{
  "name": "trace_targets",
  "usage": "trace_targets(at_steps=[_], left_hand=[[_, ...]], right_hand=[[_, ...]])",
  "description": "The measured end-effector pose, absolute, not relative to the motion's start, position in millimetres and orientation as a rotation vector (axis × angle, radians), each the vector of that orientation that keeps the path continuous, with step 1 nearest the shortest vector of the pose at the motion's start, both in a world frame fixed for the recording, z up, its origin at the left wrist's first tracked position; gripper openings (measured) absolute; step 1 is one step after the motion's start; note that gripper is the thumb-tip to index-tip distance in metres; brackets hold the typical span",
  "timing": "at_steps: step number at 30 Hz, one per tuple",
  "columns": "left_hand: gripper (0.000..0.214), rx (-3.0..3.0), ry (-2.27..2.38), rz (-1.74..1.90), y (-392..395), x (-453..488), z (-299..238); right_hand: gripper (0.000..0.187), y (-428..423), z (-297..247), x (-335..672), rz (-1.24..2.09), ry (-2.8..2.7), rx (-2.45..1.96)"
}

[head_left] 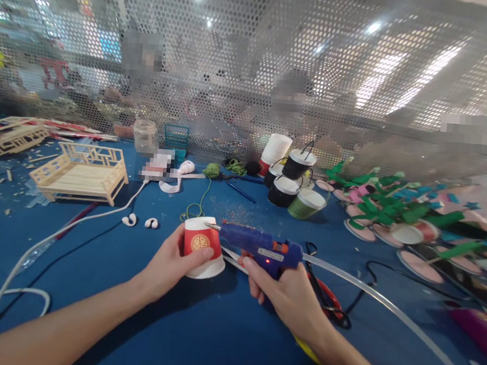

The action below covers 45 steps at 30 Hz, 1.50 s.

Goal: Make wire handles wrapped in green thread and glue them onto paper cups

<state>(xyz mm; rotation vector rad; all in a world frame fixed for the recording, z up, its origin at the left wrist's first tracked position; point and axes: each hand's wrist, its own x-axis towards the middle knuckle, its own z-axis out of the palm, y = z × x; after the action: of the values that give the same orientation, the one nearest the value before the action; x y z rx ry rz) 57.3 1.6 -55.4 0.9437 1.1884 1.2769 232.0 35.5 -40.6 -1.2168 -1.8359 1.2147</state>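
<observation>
My left hand (178, 256) is wrapped around a red and white paper cup (202, 232) with a gold emblem, its wider end facing down. In my right hand (278, 281) is a blue hot glue gun (247, 239) with a small red light lit. The metal nozzle reaches the cup's upper edge; whether it touches is hard to tell. A long clear glue stick (378, 297) trails out of the gun's back end. Green yarn (199, 204) runs from a ball (212, 171) toward the cup. White scissors-like blades (233, 256) show behind my right hand, partly hidden.
Yarn-wrapped cup buckets (284, 191) and stacked paper cups (276, 147) stand at the back. Green paper plants on pink discs (420, 266) crowd the right. A small wooden bed model (81, 175), a white cable (71, 222) and earbuds (151, 222) lie left. A perforated metal screen (220, 46) rises behind.
</observation>
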Motion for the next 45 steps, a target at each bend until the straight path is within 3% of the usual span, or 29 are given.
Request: trace_targets(at_steps=[23, 35, 45], left_hand=[[0.055, 1.155, 1.372, 1.274, 2.4, 56.9, -63.1], [0.047, 1.199, 1.245, 0.938, 5.3, 34.6, -32.0], [0.042, 1.356, 1.179, 0.759, 8.3, 25.0, -26.7]], right_hand=[[0.030, 28.0, -40.8, 230.0, 1.094, -1.967, -1.208], [0.026, 45.5, -17.4, 251.4, 1.477, -1.890, -1.103], [0.026, 50.9, -18.0, 255.8, 1.526, -1.925, -1.114]])
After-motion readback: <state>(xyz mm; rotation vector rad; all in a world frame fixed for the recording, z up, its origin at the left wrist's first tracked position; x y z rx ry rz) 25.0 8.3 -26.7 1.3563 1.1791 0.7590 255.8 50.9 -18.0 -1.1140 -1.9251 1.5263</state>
